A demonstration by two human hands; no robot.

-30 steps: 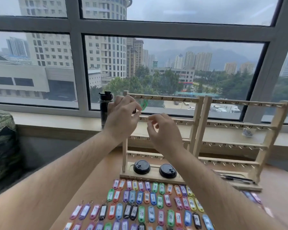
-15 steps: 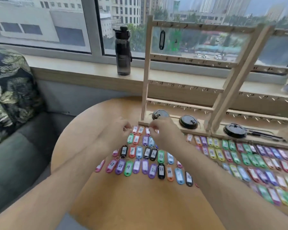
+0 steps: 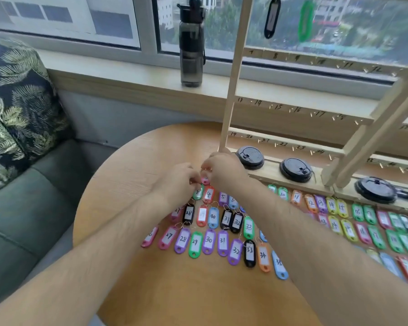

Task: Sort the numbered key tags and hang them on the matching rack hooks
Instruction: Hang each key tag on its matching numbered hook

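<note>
Window-side, one round wooden table (image 3: 132, 165) carries rows of numbered key tags (image 3: 222, 241). One dark bottle (image 3: 191, 48) stands on the sill. The left hand (image 3: 179, 184) and right hand (image 3: 226, 171) together pinch one pink key tag (image 3: 205, 180) at the rows' far-left corner. Two tags, a black tag (image 3: 272, 17) and a green tag (image 3: 305, 20), hang on the rack (image 3: 233, 78); three black lids (image 3: 250, 158) sit on its base.

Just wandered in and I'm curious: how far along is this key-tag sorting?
Barely begun. Only two tags hang on the rack, in its top row: a black tag and a green tag. The left hand and right hand together pinch a pink tag. The rows of tags lying on the table are all left to hang.
</note>
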